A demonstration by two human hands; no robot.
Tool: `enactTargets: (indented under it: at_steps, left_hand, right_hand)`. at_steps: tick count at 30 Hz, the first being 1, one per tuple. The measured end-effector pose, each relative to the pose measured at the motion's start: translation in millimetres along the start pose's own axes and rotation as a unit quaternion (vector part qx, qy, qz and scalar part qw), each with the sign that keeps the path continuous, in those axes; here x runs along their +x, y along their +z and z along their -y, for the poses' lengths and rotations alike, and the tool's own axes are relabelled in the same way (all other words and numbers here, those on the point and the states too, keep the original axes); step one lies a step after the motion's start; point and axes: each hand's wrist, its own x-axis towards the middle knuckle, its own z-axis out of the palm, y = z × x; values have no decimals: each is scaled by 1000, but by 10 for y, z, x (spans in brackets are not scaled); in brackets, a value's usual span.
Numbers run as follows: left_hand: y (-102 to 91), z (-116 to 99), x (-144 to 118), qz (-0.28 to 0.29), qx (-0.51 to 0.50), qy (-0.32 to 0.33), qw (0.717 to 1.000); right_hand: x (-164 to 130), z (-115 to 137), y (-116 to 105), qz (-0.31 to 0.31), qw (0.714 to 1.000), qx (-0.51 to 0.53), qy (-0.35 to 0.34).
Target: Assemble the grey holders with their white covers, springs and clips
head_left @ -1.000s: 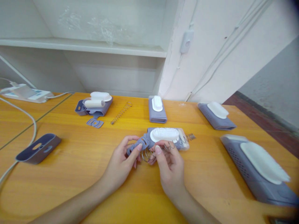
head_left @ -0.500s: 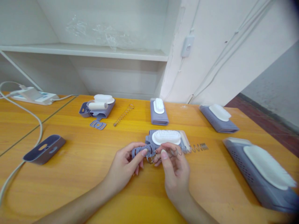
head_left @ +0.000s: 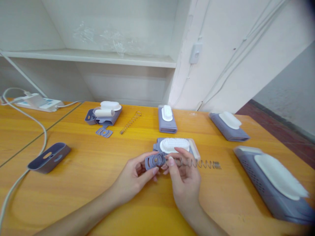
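Note:
My left hand (head_left: 135,175) is closed on a small grey-purple slotted plate (head_left: 150,162), pinched between thumb and fingers. A metal coil spring (head_left: 205,164) runs out to the right through my right hand (head_left: 184,177), whose thumb and fingers close on its left part. The spring's left end meets the plate; whether it is hooked on is too small to tell. Just behind my hands lies a grey-purple case with a white bristled brush pad (head_left: 175,145), partly covered by my fingers.
Farther back are a second spring (head_left: 131,122), a loose slotted plate (head_left: 104,132) and an opened case (head_left: 108,114). An oval grey-purple cover (head_left: 49,158) lies left by a white cable (head_left: 43,131). More brush cases (head_left: 167,118) (head_left: 228,126) (head_left: 273,183) stand behind and right. A power strip (head_left: 39,102) sits far left.
The slotted plate has turned in my left hand so its face shows more, and its right end is against the spring's end. The spring's free end has dropped slightly. The view has shifted a little.

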Motion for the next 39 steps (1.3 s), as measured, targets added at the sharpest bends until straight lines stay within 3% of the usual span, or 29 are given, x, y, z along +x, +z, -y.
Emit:
enactTargets:
  at_steps: [13, 22, 29, 34, 39]
  left_hand:
    - [-8, -55, 0, 12, 45, 18, 999]
    - [-48, -20, -2, -4, 50, 30, 998]
    - [-57, -30, -9, -12, 70, 29, 997]
    - [-60, -63, -7, -50, 120, 71, 989]
    - [-54, -46, 13, -43, 70, 45, 996]
  right_hand:
    - [2, 27, -74, 66, 988, -93, -108]
    - [34, 75, -59, 78, 972, -142, -169]
    - [-3, 3, -74, 62, 974, -140, -164]
    - [-1, -10, -74, 63, 973, -153, -162]
    - [-2, -19, -53, 63, 973, -154, -157]
